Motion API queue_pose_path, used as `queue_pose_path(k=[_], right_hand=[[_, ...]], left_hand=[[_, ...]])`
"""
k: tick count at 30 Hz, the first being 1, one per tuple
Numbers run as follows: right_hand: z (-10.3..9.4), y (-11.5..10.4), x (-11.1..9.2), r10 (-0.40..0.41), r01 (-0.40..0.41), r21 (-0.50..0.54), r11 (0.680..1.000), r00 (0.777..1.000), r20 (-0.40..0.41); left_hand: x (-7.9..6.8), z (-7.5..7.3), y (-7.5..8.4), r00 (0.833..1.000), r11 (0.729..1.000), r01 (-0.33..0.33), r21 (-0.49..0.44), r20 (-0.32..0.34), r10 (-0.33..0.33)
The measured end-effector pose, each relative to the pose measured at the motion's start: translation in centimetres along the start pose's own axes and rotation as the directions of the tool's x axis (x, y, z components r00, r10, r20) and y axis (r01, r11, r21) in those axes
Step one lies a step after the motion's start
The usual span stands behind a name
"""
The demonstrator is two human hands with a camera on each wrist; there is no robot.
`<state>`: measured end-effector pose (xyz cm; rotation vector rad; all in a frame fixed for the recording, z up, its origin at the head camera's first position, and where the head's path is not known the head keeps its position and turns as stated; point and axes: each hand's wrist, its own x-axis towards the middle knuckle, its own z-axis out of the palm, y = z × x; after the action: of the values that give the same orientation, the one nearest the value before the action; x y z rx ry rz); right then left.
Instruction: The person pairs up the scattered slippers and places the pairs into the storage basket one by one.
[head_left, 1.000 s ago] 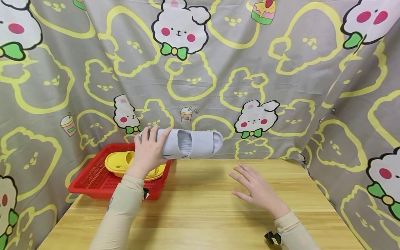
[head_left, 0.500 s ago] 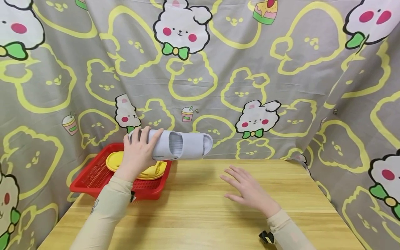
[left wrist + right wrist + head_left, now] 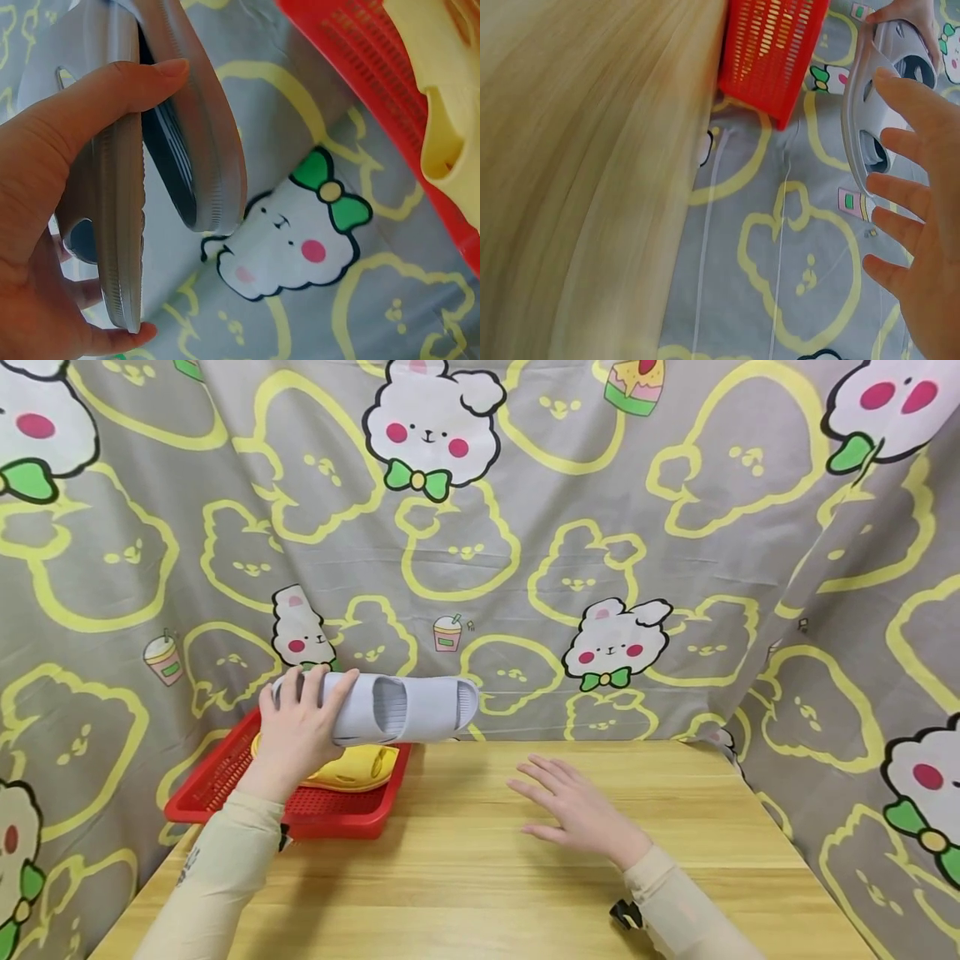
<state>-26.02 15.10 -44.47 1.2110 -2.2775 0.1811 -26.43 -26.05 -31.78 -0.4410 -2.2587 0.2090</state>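
A pair of pale grey slide slippers (image 3: 431,708) is gripped by my left hand (image 3: 296,731), raised above the table at the height of the backdrop's lower part. The left wrist view shows both: one slipper (image 3: 120,225) lies between thumb and fingers, and the second slipper (image 3: 217,142) sits against it, with the thumb reaching over. Lower and to the left, my left forearm partly hides a red basket (image 3: 341,823) holding yellow clogs (image 3: 356,768). My right hand (image 3: 577,814) hovers over the table with fingers spread and nothing in it, apart from the slippers.
The wooden table (image 3: 480,877) fills the lower part of the head view. A grey patterned curtain (image 3: 517,585) hangs behind the table and along both sides. The basket stands at the table's back left, close to the curtain.
My left hand has carried the slippers leftward, now overlapping more of the basket and clogs in the head view. My right hand has drifted left as well, fingers still spread.
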Motion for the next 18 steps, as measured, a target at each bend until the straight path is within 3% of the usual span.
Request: queue_pose_path(k=[9, 18], right_hand=[[0.5, -0.4, 1.6, -0.043, 0.043, -0.007, 0.999, 0.998, 0.036], [1.4, -0.5, 2.8, -0.062, 0.062, 0.001, 0.998, 0.996, 0.068]], left_hand=[[-0.9, -0.3, -1.4, 0.999, 1.0, -0.005, 0.014, -0.034, 0.005], [-1.6, -0.7, -2.1, 1.0, 1.0, 0.01, 0.012, 0.009, -0.01]])
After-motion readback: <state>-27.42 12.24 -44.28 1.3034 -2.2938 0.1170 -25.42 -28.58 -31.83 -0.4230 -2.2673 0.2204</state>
